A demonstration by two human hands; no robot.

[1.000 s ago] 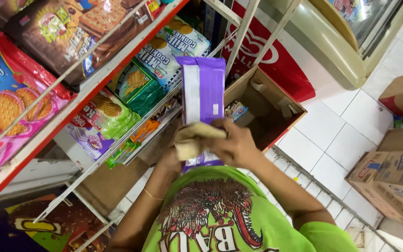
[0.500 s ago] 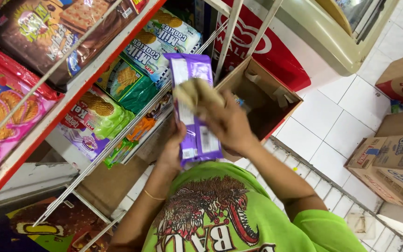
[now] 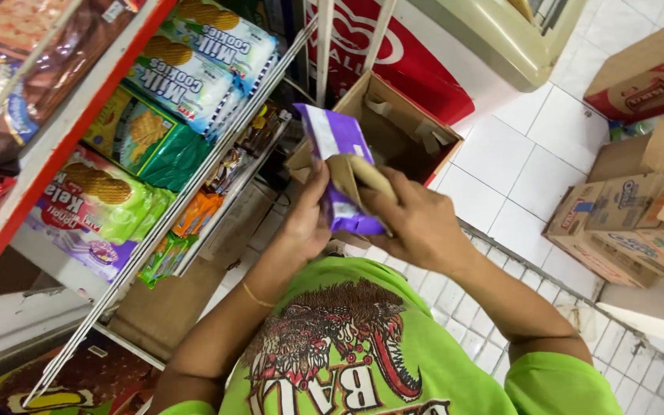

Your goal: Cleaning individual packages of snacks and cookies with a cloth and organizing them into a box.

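Purple packet (image 3: 338, 165) held between both hands, long axis toward 11 o'clock, gripped low by left hand (image 3: 307, 223); right hand (image 3: 413, 223) presses tan cloth (image 3: 363, 178) onto it.

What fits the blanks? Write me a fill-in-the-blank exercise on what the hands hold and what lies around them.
1. The left hand grips a packet whose wrapper is ____ and white.
2. The right hand presses a tan ____ against that packet.
3. Behind the packet, an open cardboard box stands on the white ____ floor.
4. The person's shirt is bright ____.

Missing words: purple; cloth; tiled; green
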